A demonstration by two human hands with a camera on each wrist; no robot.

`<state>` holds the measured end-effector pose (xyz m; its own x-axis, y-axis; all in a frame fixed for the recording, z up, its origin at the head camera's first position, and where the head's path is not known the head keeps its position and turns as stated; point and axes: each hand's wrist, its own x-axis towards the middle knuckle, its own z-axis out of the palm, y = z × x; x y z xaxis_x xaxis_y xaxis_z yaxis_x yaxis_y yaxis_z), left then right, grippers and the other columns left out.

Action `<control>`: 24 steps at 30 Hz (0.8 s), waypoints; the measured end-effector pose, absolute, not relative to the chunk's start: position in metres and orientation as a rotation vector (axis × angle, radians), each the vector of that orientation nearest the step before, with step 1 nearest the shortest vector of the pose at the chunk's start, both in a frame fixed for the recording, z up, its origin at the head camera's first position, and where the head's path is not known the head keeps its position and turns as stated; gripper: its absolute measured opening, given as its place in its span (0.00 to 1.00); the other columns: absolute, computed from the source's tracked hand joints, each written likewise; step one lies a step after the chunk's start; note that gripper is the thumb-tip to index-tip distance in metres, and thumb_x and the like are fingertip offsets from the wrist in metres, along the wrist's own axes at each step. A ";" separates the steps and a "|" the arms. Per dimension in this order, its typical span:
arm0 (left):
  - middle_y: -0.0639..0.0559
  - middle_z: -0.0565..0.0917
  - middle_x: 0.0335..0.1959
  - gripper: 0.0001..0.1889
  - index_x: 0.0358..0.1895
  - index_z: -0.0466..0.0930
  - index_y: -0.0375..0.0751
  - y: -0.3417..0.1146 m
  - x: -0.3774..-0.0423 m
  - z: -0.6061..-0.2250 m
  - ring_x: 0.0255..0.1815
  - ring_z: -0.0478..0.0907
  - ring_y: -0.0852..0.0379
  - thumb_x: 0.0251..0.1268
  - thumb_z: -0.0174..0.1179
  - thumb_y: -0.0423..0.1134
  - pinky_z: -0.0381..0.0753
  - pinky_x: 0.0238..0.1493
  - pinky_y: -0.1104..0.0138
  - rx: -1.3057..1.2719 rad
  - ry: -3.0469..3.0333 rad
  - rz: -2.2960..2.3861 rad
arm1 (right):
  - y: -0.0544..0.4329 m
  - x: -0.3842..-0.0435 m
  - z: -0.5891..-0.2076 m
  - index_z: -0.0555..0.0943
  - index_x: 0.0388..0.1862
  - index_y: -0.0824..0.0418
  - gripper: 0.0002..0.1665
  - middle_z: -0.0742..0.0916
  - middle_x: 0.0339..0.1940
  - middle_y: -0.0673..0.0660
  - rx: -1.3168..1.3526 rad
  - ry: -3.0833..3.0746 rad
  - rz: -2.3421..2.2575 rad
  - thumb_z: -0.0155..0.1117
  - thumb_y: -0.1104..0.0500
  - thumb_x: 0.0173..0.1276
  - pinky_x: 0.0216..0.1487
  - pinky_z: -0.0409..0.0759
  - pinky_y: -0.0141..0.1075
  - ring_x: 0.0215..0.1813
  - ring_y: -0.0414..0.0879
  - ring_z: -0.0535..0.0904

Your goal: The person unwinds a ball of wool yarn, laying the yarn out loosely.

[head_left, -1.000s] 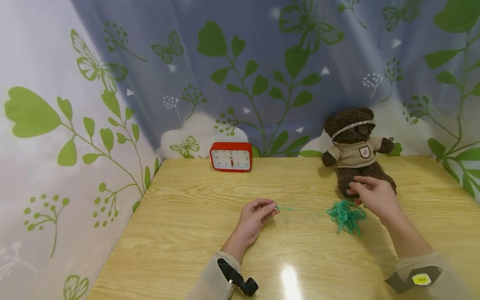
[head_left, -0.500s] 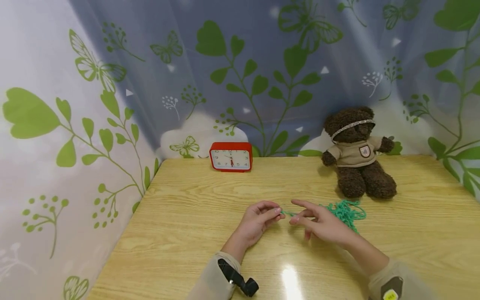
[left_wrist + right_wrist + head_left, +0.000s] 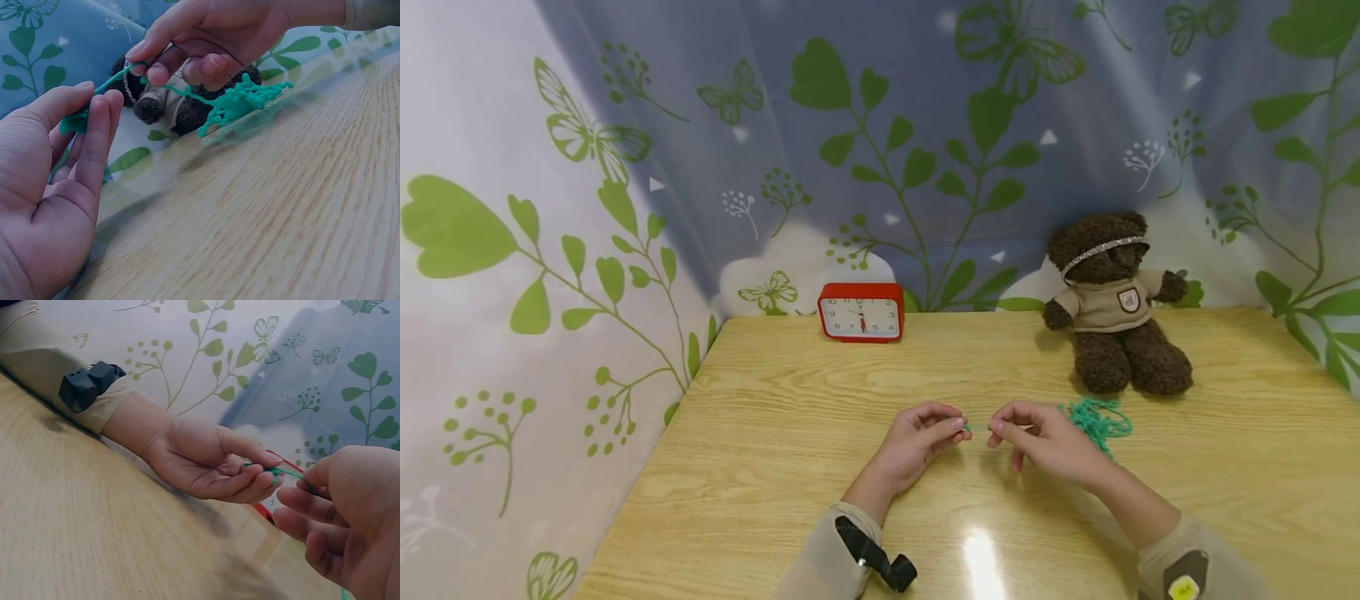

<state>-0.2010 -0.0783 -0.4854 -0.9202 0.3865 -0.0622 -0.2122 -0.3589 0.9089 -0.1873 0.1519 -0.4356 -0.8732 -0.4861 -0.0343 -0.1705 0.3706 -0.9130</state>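
Green yarn (image 3: pixel 1096 423) lies in a loose tangle on the table, partly behind my right hand in the head view. A strand of it runs up to both hands. My left hand (image 3: pixel 921 446) pinches the strand between thumb and fingers, with a small wound bit of yarn (image 3: pixel 74 122) between them in the left wrist view. My right hand (image 3: pixel 1048 442) pinches the same strand a short way to the right, thumb against forefinger. Between the two hands the short length of strand (image 3: pixel 114 78) is stretched straight. From the right hand it trails down to the tangle.
A red alarm clock (image 3: pixel 861 313) stands at the back of the wooden table (image 3: pixel 760 467), left of centre. At the back right sits a brown teddy bear (image 3: pixel 1112 308) in a beige top, just behind the yarn. A patterned curtain (image 3: pixel 880 150) hangs behind the table.
My right hand has come left from above the tangle, near the bear's legs, to beside my left hand, and now pinches the strand. The left hand has shifted slightly right.
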 end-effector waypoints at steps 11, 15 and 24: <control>0.53 0.84 0.36 0.17 0.55 0.74 0.20 -0.077 -0.204 -0.486 0.38 0.87 0.61 0.69 0.60 0.29 0.86 0.47 0.74 0.196 1.572 2.361 | 0.162 -0.190 -0.428 0.77 0.48 0.71 0.20 0.83 0.39 0.62 -0.572 2.403 -1.528 0.53 0.52 0.80 0.28 0.83 0.39 0.27 0.48 0.81; 0.52 0.85 0.35 0.14 0.53 0.76 0.22 -0.078 -0.204 -0.487 0.37 0.87 0.61 0.69 0.61 0.29 0.87 0.44 0.74 0.178 1.574 2.373 | 0.167 -0.190 -0.423 0.76 0.47 0.69 0.19 0.82 0.39 0.62 -0.548 2.451 -1.539 0.53 0.53 0.80 0.25 0.78 0.37 0.26 0.47 0.79; 0.55 0.86 0.36 0.18 0.59 0.72 0.20 -0.079 -0.204 -0.485 0.37 0.86 0.63 0.71 0.58 0.28 0.86 0.44 0.75 0.168 1.553 2.385 | 0.178 -0.195 -0.418 0.78 0.46 0.66 0.19 0.81 0.39 0.66 -0.537 2.524 -1.553 0.52 0.50 0.80 0.22 0.75 0.38 0.27 0.58 0.78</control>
